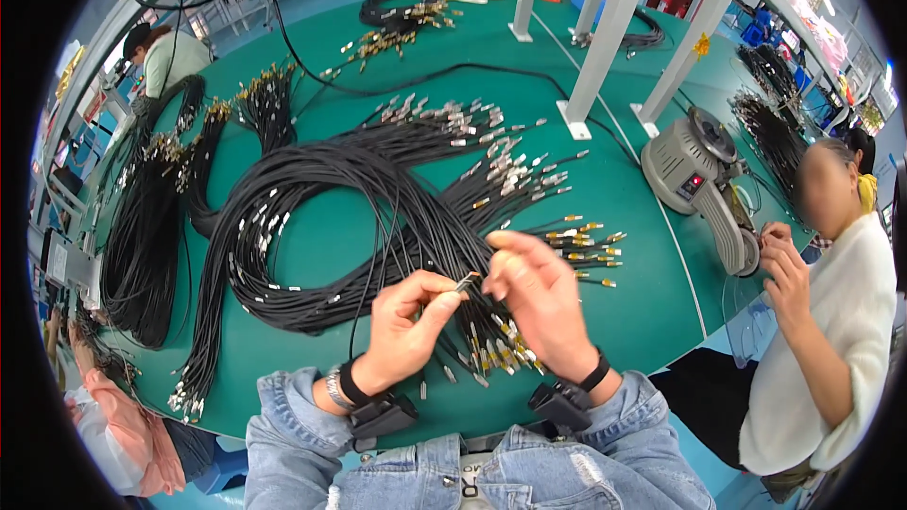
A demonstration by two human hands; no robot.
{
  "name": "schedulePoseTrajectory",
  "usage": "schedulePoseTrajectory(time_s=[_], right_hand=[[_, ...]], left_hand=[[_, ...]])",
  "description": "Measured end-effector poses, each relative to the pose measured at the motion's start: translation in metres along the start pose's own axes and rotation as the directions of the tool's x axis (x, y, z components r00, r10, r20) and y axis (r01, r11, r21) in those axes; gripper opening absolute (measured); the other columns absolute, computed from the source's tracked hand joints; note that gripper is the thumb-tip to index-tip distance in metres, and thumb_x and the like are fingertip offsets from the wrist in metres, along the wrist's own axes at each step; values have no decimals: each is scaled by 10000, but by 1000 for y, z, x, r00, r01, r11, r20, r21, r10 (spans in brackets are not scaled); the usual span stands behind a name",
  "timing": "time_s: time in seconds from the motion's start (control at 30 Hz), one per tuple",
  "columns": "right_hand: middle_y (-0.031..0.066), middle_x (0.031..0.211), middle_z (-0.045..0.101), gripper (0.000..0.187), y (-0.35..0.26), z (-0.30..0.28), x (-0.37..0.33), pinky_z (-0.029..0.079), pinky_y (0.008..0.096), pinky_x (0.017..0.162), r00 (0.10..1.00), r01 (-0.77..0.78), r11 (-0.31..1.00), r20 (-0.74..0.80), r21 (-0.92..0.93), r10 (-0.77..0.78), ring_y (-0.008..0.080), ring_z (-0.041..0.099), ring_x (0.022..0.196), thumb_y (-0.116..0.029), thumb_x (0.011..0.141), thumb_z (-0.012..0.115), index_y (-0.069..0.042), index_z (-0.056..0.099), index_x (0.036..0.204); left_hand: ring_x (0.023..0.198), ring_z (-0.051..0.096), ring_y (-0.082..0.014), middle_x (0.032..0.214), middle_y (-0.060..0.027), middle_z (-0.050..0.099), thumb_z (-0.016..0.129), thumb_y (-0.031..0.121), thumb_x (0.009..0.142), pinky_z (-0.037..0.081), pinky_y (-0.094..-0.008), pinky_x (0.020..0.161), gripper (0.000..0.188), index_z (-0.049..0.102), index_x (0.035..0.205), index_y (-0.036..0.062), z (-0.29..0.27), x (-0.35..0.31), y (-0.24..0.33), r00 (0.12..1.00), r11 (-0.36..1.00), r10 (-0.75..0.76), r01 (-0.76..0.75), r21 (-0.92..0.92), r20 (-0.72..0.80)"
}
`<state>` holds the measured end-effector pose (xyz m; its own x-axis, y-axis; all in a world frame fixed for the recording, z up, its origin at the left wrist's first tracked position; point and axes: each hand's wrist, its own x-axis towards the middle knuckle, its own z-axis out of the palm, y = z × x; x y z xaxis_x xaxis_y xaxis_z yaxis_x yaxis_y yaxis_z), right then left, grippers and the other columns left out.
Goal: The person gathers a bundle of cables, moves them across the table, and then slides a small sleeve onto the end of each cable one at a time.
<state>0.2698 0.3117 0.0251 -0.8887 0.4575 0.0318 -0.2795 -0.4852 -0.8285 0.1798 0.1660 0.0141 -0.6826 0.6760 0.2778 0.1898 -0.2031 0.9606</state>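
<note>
Between the thumb and forefinger of my left hand (pixel 402 331) is a small metal cable connector (pixel 467 281), its tip toward the right. My right hand (pixel 543 307) hovers just beside that tip with curled fingers; motion blur hides whether they hold anything. Under and beyond both hands lies a large looped bundle of black cables (pixel 321 165). Silver and yellow connector ends (pixel 496 348) fan out below my hands, and more white-and-silver ends (pixel 515 175) spread out past them.
Other black cable bundles (pixel 142 246) lie at the left, with another coil (pixel 392 5) at the far side of the green table (pixel 605 340). White metal posts (pixel 609 38) stand beyond my right hand. A grey machine (pixel 685 165) sits at the right, near a seated co-worker (pixel 822 321).
</note>
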Motion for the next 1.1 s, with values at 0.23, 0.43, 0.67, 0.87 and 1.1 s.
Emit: schedulePoseTrajectory(time_s=[0.23,0.43,0.67,0.87,1.1], right_hand=[[27,809,602,161,-21,-46,-17,456,245,682,991,-105,913,34,-394,129,96,536,703,-100,909,589,28,629,1000],[49,771,613,132,-21,-47,-35,452,273,609,956,2,509,150,-861,250,143,557,663,-82,870,609,6,654,958],[97,781,579,167,-3,-43,-36,455,329,592,948,250,310,297,-917,114,222,575,652,-58,819,626,-21,659,978],[104,810,560,171,4,-40,-36,468,365,617,949,258,270,296,-928,111,276,585,681,-53,815,620,-20,643,981],[104,831,568,161,11,-45,-33,476,372,647,946,285,321,319,-903,58,287,590,730,-72,819,622,-22,633,972]], left_hand=[[745,599,-195,812,-61,640,643,68,820,451,-316,774,137,660,951,36,-52,-10,9,802,907,104,-320,275,588],[788,597,-193,861,-39,651,670,97,798,432,-353,796,156,677,954,86,-57,-27,5,690,747,-39,-460,480,722],[811,566,-206,914,-31,594,661,95,768,447,-323,745,189,652,956,80,-22,5,0,772,509,72,-573,643,632],[831,549,-212,941,-29,564,632,72,732,451,-320,730,204,636,935,93,-14,15,-15,725,443,53,-634,634,687],[898,535,-201,995,-18,559,605,68,702,455,-326,756,207,621,905,108,-15,23,-14,610,414,169,-757,505,774]])
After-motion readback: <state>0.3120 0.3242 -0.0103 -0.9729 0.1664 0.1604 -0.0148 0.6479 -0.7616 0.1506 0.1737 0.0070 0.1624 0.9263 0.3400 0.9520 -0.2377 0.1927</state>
